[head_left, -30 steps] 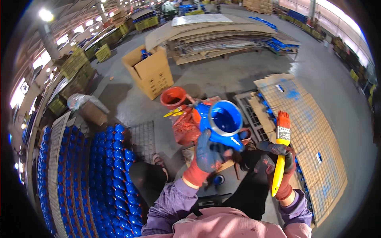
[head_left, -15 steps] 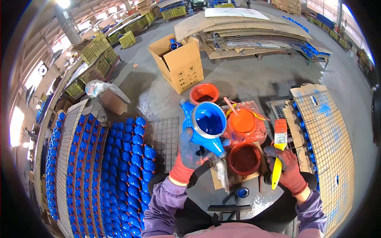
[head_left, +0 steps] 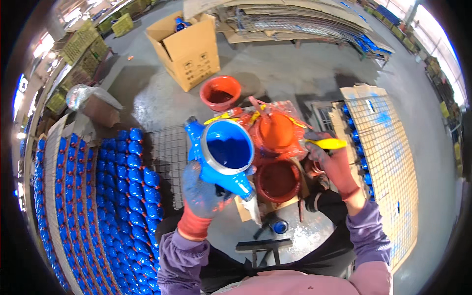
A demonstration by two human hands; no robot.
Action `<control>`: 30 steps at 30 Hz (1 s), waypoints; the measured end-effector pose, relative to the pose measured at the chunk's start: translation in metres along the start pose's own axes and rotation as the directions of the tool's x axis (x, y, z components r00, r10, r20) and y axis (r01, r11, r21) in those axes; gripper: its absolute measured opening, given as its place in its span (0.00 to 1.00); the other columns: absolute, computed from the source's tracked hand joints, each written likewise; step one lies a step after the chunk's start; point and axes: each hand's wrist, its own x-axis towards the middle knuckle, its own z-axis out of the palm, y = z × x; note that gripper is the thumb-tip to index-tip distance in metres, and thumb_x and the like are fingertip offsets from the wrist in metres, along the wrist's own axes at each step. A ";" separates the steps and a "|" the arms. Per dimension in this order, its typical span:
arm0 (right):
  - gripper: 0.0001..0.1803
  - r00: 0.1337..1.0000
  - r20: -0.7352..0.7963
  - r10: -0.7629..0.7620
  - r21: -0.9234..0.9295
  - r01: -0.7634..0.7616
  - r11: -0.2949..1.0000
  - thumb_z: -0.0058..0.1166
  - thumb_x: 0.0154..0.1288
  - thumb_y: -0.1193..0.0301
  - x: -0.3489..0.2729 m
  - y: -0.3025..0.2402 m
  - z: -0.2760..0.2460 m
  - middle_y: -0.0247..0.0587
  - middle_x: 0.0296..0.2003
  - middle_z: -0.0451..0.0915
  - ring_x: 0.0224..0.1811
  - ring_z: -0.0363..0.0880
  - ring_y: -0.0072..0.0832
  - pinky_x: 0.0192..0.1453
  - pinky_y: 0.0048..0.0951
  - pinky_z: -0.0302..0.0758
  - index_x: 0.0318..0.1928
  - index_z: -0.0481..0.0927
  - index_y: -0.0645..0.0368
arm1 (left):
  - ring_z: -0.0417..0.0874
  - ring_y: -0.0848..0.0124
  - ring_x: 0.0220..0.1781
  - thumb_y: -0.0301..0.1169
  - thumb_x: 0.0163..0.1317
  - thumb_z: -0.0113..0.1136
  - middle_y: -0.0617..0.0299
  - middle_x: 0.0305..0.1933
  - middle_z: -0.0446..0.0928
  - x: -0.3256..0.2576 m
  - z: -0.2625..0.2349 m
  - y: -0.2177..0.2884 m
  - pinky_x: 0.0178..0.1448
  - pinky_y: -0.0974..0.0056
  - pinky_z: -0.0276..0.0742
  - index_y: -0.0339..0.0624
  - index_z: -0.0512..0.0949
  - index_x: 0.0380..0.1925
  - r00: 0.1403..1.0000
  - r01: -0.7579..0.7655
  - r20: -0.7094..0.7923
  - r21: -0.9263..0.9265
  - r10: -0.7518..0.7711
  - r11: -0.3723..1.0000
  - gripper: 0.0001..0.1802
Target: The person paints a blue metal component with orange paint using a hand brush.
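My left hand (head_left: 201,191), in a grey and red glove, grips a blue water meter body (head_left: 211,172) from below and the left. Its round open mouth with a bare metal rim faces up, and a pipe end juts out on either side. My right hand (head_left: 328,160), gloved alike, is closed around a yellow-handled paintbrush (head_left: 328,143). The brush lies nearly level, its head towards the bowl of orange paint (head_left: 278,132); I cannot make out the bristles. Nearer me stands a dark red bowl (head_left: 278,182), just right of the meter body.
Rows of blue meter bodies (head_left: 137,196) fill the left side. A red bowl (head_left: 220,93) stands farther off, before an open cardboard box (head_left: 194,59). Cardboard under wire mesh (head_left: 383,162) lies at right. A small black-and-blue piece (head_left: 280,226) is on the floor near a low stand (head_left: 263,245).
My right hand has moved inward to the orange paint, turning the brush from upright to nearly level. The view has shifted; my left hand still holds the meter body.
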 end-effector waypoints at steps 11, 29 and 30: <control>0.12 0.989 -0.056 -0.137 -0.189 0.125 0.974 0.63 0.54 0.74 0.030 0.071 0.021 0.36 0.34 0.83 0.35 0.80 0.22 0.40 0.26 0.75 0.40 0.80 0.60 | 0.78 0.41 0.49 0.67 0.60 0.40 0.38 0.55 0.70 -0.004 -0.010 -0.009 0.20 0.63 0.82 0.41 0.57 0.65 0.976 0.099 -0.162 -0.281 -0.149 0.955 0.45; 0.14 0.901 0.025 -0.433 -0.374 0.410 0.832 0.58 0.54 0.81 0.012 0.079 -0.003 0.41 0.38 0.79 0.37 0.79 0.31 0.41 0.27 0.75 0.43 0.78 0.61 | 0.83 0.47 0.37 0.72 0.54 0.41 0.34 0.46 0.74 0.007 -0.009 -0.018 0.33 0.52 0.84 0.25 0.61 0.58 0.967 0.227 0.041 -0.575 -0.250 0.786 0.55; 0.14 0.899 0.020 -0.438 -0.375 0.413 0.830 0.58 0.54 0.81 0.013 0.081 -0.007 0.41 0.38 0.79 0.37 0.79 0.31 0.41 0.27 0.75 0.43 0.78 0.61 | 0.83 0.47 0.37 0.72 0.54 0.41 0.34 0.46 0.74 0.007 -0.008 -0.018 0.33 0.52 0.84 0.25 0.61 0.58 0.967 0.230 0.047 -0.571 -0.249 0.788 0.55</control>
